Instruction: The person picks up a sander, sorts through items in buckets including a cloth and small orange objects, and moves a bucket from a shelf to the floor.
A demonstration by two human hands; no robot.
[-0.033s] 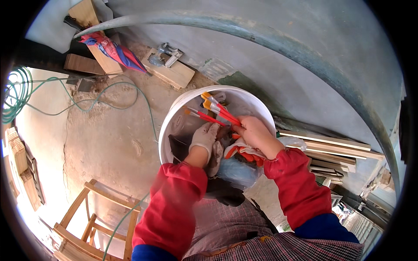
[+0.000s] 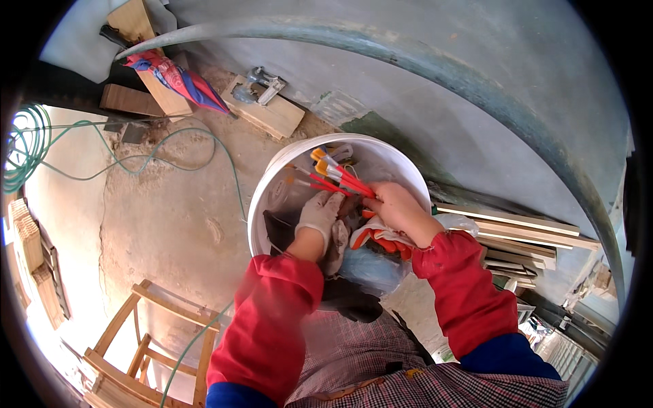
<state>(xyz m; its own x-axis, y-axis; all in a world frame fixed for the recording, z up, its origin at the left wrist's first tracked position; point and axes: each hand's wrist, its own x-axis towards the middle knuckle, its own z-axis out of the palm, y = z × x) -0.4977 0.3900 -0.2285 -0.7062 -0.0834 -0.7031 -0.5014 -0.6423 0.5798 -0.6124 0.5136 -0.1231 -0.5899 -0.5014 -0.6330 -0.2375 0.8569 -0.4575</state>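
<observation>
Right hand point(image 2: 399, 209) pinches red brushes point(image 2: 354, 182) between its fingers point(image 2: 379, 196) over a bucket point(image 2: 274, 194); left hand point(image 2: 318, 216) seemingly pinches more brushes point(image 2: 330, 185)

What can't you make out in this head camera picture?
Head view:
Red-handled paintbrushes: handle ends, covered by the right hand.
Left hand: fingers, inside a pale glove.
White bucket: much of the inside, hidden by hands and a white-and-orange glove.
Green hose coil: left side, lost in glare.
Wooden frame: lower parts, cut by the bottom edge.

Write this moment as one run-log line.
right hand: bare, grip on red-handled brushes; left hand: gloved, at other brushes; orange-and-white glove: below right hand; white bucket: beneath hands
</observation>
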